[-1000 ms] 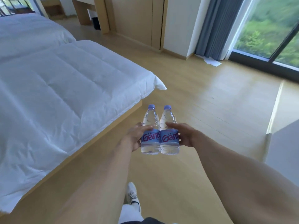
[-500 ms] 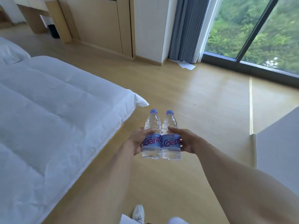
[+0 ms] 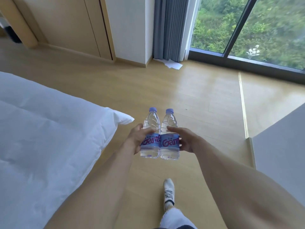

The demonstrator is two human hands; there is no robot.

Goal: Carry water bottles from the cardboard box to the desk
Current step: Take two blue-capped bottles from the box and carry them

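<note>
Above the wooden floor (image 3: 189,100), just off the bed's corner (image 3: 122,119), I hold two water bottles upright and touching. My left hand (image 3: 137,138) wraps the left bottle (image 3: 151,134); my right hand (image 3: 185,139) wraps the right bottle (image 3: 170,136).

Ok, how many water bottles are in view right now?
2. The left bottle is held upright in the left hand, the right bottle upright in the right hand, side by side and touching. No others visible.
</note>
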